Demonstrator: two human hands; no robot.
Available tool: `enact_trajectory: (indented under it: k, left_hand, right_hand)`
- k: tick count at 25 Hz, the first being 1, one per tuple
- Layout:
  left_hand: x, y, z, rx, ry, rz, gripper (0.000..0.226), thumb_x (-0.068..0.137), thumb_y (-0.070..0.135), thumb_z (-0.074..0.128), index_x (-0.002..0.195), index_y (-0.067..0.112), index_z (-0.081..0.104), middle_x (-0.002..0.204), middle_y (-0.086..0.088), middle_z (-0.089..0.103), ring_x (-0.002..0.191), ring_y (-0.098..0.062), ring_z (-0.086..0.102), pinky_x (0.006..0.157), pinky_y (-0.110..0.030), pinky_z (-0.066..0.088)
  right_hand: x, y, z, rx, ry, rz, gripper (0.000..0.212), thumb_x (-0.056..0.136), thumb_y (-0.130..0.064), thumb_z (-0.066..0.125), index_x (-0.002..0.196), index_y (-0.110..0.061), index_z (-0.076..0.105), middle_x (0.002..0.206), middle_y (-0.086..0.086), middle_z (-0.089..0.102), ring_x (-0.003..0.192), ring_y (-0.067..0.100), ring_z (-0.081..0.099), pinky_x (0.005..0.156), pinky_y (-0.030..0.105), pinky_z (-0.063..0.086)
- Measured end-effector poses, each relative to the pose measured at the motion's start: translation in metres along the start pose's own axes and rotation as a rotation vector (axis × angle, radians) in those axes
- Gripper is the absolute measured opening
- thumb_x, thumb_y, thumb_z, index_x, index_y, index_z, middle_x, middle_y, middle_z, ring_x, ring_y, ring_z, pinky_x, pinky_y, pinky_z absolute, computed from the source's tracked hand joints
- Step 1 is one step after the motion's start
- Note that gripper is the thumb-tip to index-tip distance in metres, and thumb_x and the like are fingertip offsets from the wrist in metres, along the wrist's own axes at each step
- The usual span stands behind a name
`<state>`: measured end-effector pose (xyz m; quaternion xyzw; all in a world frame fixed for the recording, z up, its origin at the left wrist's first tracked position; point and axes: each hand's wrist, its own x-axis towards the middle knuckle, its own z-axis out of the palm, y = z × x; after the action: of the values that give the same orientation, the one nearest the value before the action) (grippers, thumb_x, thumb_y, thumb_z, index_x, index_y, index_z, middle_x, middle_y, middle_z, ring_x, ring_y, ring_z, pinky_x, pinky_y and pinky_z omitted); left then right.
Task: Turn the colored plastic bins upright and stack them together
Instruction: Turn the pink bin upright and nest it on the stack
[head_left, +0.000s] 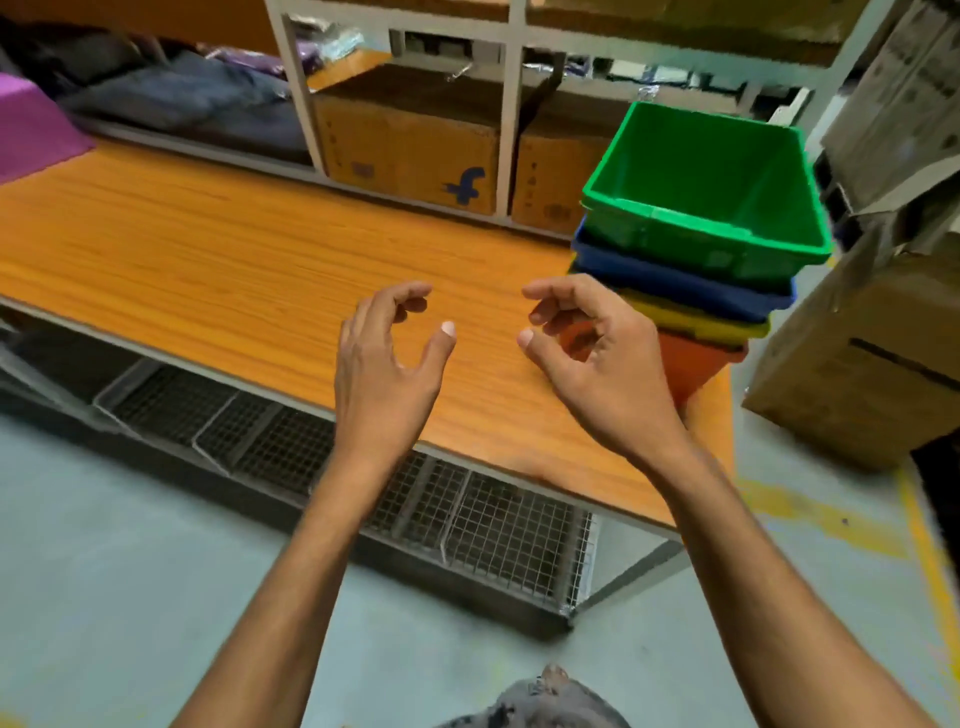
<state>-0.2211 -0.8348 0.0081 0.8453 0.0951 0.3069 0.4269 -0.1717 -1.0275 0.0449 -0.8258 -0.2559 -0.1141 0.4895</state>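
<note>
Several plastic bins stand upright, nested in one stack at the right end of the wooden table (208, 249). The green bin (727, 228) is on top, with the blue bin (675, 280) under it, then the yellow bin (696, 317), and the red bin (696, 364) at the bottom. My right hand (597, 364) hovers just left of the stack, partly covering the red bin, fingers curled and apart, holding nothing. Further left over the table, my left hand (389, 364) is also empty with its fingers spread.
Cardboard boxes (410, 150) sit on a shelf behind the table. More cardboard boxes (857, 364) stand to the right of the stack. Wire mesh baskets (467, 514) hang under the table. A purple mat (31, 124) lies at the far left.
</note>
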Motion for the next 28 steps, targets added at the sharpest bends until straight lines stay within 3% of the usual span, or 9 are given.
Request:
enact_trajectory:
  k: [3, 8, 12, 21, 28]
  left_hand:
    - [-0.036, -0.044, -0.058, 0.026, -0.007, -0.117, 0.042, 0.095, 0.037, 0.068, 0.135, 0.033, 0.056, 0.125, 0.016, 0.06, 0.122, -0.004, 0.05, 0.099, -0.027, 0.04]
    - [-0.087, -0.119, -0.164, 0.227, -0.071, -0.175, 0.053, 0.094, 0.04, 0.065, 0.143, 0.029, 0.051, 0.136, 0.011, 0.058, 0.131, -0.012, 0.047, 0.108, -0.048, 0.04]
    - [-0.097, -0.172, -0.249, 0.287, -0.011, -0.232, 0.051, 0.093, 0.041, 0.066, 0.141, 0.029, 0.053, 0.138, 0.01, 0.058, 0.133, -0.015, 0.047, 0.107, -0.049, 0.042]
    - [-0.049, -0.29, -0.371, 0.343, 0.191, -0.45, 0.049, 0.092, 0.045, 0.065, 0.138, 0.032, 0.056, 0.139, 0.009, 0.058, 0.132, -0.015, 0.048, 0.109, -0.045, 0.042]
    - [0.033, -0.388, -0.446, 0.334, 0.282, -0.534, 0.045, 0.092, 0.046, 0.066, 0.135, 0.038, 0.055, 0.134, 0.018, 0.058, 0.13, -0.009, 0.047, 0.109, -0.047, 0.042]
  right_hand:
    - [-0.026, -0.023, 0.067, 0.011, -0.098, 0.046, 0.033, 0.09, -0.025, 0.074, 0.122, -0.027, 0.067, 0.104, -0.015, 0.069, 0.097, 0.006, 0.066, 0.075, 0.04, 0.056]
    - [-0.06, -0.073, 0.19, 0.054, -0.236, 0.071, 0.035, 0.091, -0.03, 0.073, 0.125, -0.03, 0.064, 0.11, -0.017, 0.067, 0.103, 0.001, 0.063, 0.085, 0.036, 0.057]
    - [-0.073, -0.112, 0.278, 0.069, -0.331, 0.052, 0.036, 0.091, -0.033, 0.071, 0.126, -0.031, 0.063, 0.114, -0.02, 0.066, 0.107, 0.0, 0.062, 0.092, 0.036, 0.055]
    - [-0.028, -0.167, 0.454, 0.006, -0.499, -0.061, 0.041, 0.093, -0.042, 0.064, 0.133, -0.032, 0.059, 0.118, -0.017, 0.063, 0.111, 0.004, 0.059, 0.095, 0.04, 0.053]
    - [0.063, -0.196, 0.606, 0.136, -0.555, 0.015, 0.039, 0.091, -0.039, 0.069, 0.129, -0.036, 0.06, 0.112, -0.021, 0.063, 0.107, 0.001, 0.059, 0.094, 0.041, 0.053]
